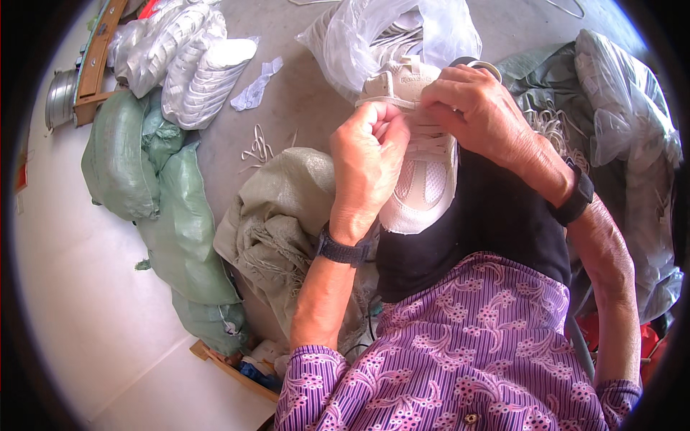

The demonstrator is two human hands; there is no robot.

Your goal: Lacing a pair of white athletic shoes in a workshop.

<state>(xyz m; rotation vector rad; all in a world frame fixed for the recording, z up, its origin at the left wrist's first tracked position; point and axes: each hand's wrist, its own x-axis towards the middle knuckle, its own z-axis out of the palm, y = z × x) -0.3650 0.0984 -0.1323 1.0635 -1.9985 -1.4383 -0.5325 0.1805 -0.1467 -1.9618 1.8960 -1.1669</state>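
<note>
Sneaker work going on: a pale cream mesh-and-leather sneaker (424, 179) sits on the person's lap, toe toward them, resting on a black cloth (496, 223) spread over the purple flowered shirt (474, 345). The left hand (366, 169) is curled into a fist against the shoe's left side, fingers pinched together on what looks like a white shoelace (431, 140), though the lace end itself is hard to make out. The right hand (478, 111) lies over the tongue end of the shoe, fingers bent down and pressed onto the lacing. Both wrists wear dark bands.

Just beyond the sneaker, a clear plastic bag (388, 36) lies on the grey concrete floor (302, 93) with more pale shoes showing through it. Off to the left there's a stack of white shoe insoles (205, 72) and some green woven sacks (144, 165), and a beige woven sack (280, 215) sits right beside the left forearm. A few loose white laces (257, 147) lie on the floor between the insoles and that sack. More clear bags (625, 93) pile up on the right.
</note>
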